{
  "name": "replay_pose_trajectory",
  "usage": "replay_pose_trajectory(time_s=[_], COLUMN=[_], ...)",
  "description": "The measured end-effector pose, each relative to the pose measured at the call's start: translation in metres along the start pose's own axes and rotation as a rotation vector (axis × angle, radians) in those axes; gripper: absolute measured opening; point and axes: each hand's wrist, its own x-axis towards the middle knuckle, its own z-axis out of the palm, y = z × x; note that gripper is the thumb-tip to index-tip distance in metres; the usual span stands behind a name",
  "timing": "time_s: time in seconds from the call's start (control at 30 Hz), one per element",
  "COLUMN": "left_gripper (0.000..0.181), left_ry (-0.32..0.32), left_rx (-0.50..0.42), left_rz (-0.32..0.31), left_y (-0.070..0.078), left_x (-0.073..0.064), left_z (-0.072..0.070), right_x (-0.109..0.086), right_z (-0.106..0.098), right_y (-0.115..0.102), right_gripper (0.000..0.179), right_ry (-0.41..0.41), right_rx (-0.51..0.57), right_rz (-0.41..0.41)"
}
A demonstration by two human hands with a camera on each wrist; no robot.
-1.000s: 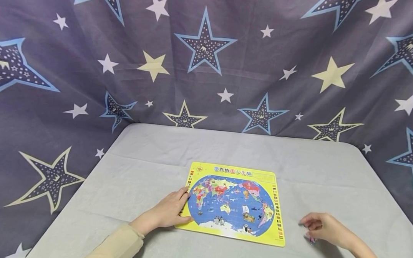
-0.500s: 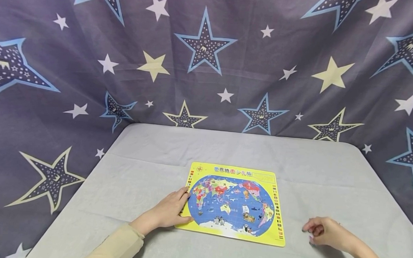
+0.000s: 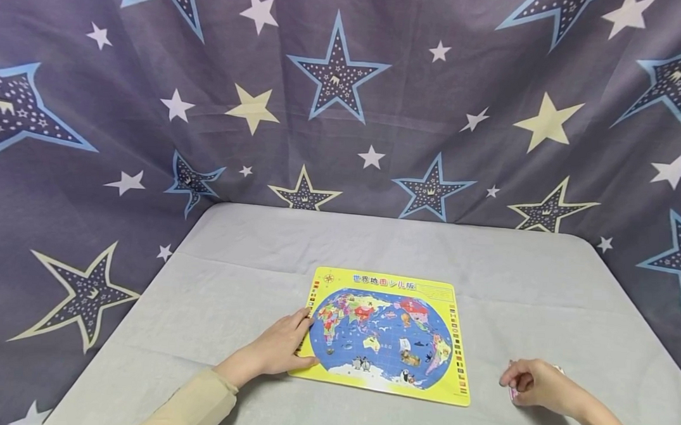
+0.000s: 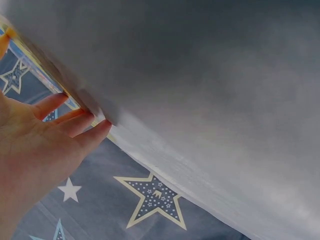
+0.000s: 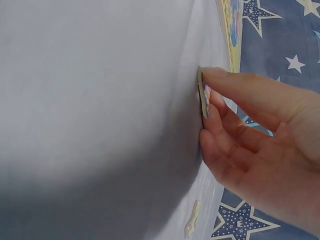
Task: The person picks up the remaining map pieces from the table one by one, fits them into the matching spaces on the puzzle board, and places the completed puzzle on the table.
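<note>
A yellow-bordered world map puzzle board [image 3: 378, 393] lies flat on the grey cloth. My left hand [image 3: 280, 343] rests along its left edge, fingers extended and the thumb over the lower left border; the left wrist view shows the fingertips [image 4: 104, 125] at the edge. To the right of the board, my right hand [image 3: 541, 383] pinches a small puzzle piece [image 5: 203, 95] between thumb and fingers, close over the cloth. The piece is thin card with a colourful print, seen nearly edge-on in the right wrist view and mostly hidden by the fingers in the head view.
Another small flat piece [image 5: 192, 220] lies on the cloth near my right hand. Grey cloth [image 3: 248, 246] covers the table, and a dark curtain [image 3: 369, 68] printed with stars hangs behind and on both sides.
My right hand has shifted slightly right and its fingertips have drawn around the puzzle piece. A pale edge now shows behind that hand. My left hand and the board have stayed in place.
</note>
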Motion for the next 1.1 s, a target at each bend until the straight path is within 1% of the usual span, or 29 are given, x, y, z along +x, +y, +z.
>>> replay_pose_trajectory(time_s=[0.13, 0.23, 0.47, 0.5, 0.73, 1.1], left_gripper=[0.077, 0.077, 0.077, 0.077, 0.077, 0.076], left_ry=[-0.003, -0.003, -0.002, -0.002, -0.002, 0.0], left_rx=[-0.001, 0.001, 0.002, 0.001, -0.006, -0.01], left_rz=[-0.002, -0.002, -0.005, -0.004, -0.002, -0.003], left_y=[-0.0004, -0.0004, 0.0004, 0.0007, 0.0011, 0.0025], left_x=[0.0004, 0.0006, 0.0001, 0.0, -0.0005, -0.0005], left_z=[0.0002, 0.0007, -0.0001, -0.0004, -0.0013, -0.0021], right_x=[-0.0007, -0.0006, 0.0023, 0.0025, 0.0016, 0.001], right_z=[0.0005, 0.001, -0.0002, -0.0004, -0.0003, -0.0019], right_y=[0.0011, 0.0022, -0.0001, -0.0003, 0.0036, 0.0069], right_gripper=[0.016, 0.016, 0.016, 0.016, 0.013, 0.012], right_ry=[-0.007, -0.002, -0.037, -0.039, -0.046, -0.055], right_rx=[0.027, 0.031, 0.077, 0.082, 0.115, 0.143], right_rz=[-0.047, -0.059, -0.002, -0.004, -0.079, -0.099])
